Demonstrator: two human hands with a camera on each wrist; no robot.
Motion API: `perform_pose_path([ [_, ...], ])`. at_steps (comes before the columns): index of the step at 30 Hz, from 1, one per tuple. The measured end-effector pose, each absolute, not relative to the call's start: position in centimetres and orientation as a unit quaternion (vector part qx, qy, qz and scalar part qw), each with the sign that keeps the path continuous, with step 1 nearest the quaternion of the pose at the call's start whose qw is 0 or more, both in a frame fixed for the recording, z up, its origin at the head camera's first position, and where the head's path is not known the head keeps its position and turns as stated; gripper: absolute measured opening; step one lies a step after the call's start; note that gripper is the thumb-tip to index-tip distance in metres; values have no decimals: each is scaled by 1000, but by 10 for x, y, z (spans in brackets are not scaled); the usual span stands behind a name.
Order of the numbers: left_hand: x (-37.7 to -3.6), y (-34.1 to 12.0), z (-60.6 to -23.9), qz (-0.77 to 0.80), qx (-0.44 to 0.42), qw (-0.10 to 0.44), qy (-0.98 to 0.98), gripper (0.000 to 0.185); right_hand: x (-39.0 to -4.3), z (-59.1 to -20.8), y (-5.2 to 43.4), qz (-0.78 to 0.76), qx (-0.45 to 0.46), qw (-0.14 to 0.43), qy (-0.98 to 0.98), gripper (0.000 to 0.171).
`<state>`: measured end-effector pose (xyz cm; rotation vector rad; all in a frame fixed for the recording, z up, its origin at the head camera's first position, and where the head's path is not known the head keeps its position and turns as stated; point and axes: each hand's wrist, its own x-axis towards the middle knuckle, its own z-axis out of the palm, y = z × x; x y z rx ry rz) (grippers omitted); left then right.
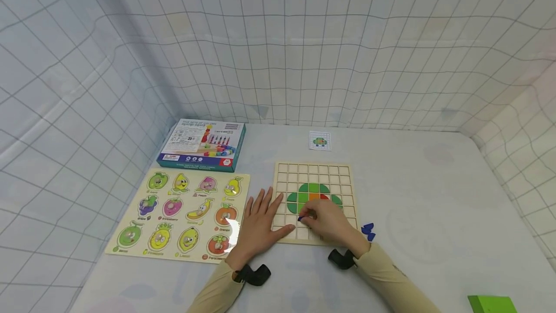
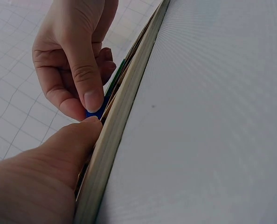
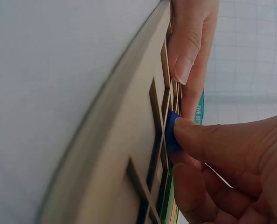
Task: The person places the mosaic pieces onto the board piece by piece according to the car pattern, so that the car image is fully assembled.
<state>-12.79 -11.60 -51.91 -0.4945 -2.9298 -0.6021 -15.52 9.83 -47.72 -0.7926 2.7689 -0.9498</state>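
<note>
A wooden grid board (image 1: 284, 168) lies flat, with green, orange and red pieces set in its middle cells. Between thumb and fingertips, my right hand (image 1: 326, 219) pinches a small blue tile (image 3: 173, 135) at a cell just below the green pieces (image 1: 302, 197). My left hand (image 1: 259, 228) rests with fingers spread over the board's left edge. Its thumb (image 2: 78, 140) lies close to the blue tile in the left wrist view. Several loose blue tiles (image 1: 368, 229) sit just off the board's right side.
Behind the board lies a small picture card (image 1: 320, 141) with a coloured car-like pattern. A fruit puzzle board (image 1: 173, 216) is at the left, below a boxed toy set (image 1: 201, 144). A bright green block (image 1: 492, 304) sits at the front right. Grid-patterned cloth walls surround the table.
</note>
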Motion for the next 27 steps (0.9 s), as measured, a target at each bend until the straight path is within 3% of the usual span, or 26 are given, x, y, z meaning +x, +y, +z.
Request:
perform_pose_path([
  [11,-128,-116,-520,-197,-163,57,-965,84,-155,-480,99,-295,-266,19,918,4],
  [27,-128,-116,-520,-195,-164,59,-965,83,-151,-479,98,-265,-266,13,927,10],
])
